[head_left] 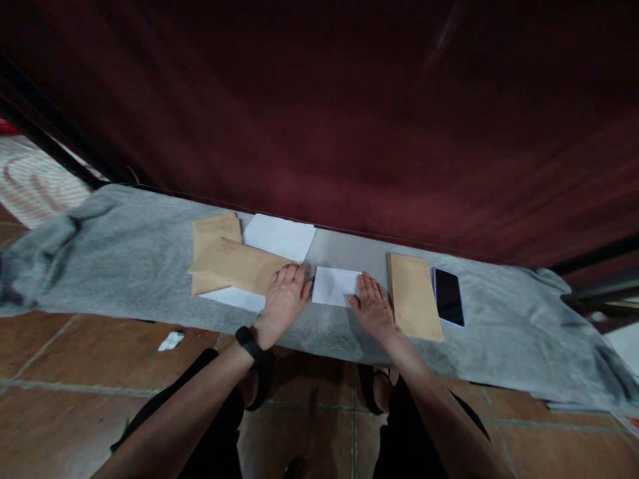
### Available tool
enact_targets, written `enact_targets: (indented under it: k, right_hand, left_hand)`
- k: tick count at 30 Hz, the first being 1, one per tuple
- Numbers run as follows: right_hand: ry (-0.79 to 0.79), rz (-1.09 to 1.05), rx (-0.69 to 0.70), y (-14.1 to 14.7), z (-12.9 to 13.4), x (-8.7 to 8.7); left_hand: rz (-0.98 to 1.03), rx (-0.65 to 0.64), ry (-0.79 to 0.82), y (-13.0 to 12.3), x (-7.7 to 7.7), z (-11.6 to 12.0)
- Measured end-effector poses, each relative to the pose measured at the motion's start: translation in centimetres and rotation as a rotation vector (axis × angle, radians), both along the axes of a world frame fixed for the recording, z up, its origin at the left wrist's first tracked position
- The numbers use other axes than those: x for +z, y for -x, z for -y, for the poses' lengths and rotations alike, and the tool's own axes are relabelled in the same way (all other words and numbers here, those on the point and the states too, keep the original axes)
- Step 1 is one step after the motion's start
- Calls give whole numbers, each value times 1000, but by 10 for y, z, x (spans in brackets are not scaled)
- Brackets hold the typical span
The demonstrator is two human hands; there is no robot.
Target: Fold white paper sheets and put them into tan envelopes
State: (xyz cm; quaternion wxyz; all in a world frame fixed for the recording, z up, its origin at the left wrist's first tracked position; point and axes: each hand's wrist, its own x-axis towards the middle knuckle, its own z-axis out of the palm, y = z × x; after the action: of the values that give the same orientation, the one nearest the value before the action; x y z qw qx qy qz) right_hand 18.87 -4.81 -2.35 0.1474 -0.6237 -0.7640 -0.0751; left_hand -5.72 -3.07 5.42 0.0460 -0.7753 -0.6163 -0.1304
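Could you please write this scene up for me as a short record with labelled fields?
left hand: flat, at the right end of a brown envelope; dark band on the wrist
right hand: flat, fingers at the right edge of the small white paper
between hands: small white paper
left side: overlapping brown envelopes, with white sheets partly under them
right side: brown envelopes beside a dark-screened phone
surface: grey cloth
floor: brown tiles, white scrap

Dim overall; dark red hanging cloth (319,120) in deep shade; soft shadows beside hands; slight blur; edges stretched.
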Motion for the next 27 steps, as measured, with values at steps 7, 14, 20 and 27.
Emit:
enact_targets:
  k: [7, 14, 20, 27]
  right_hand:
    - [55, -19, -26, 2, -1, 7]
    - [163, -404, 55, 26, -9, 30]
    - [379, -954, 103, 68, -16, 31]
    - [588, -1368, 93, 71, -18, 37]
  left_hand:
    - [-26, 264, 228, 25, 11, -12]
    - [-64, 103, 182, 0, 15, 5]
    - [-90, -77, 175, -34, 10, 27]
    - [64, -265, 127, -37, 0, 26]
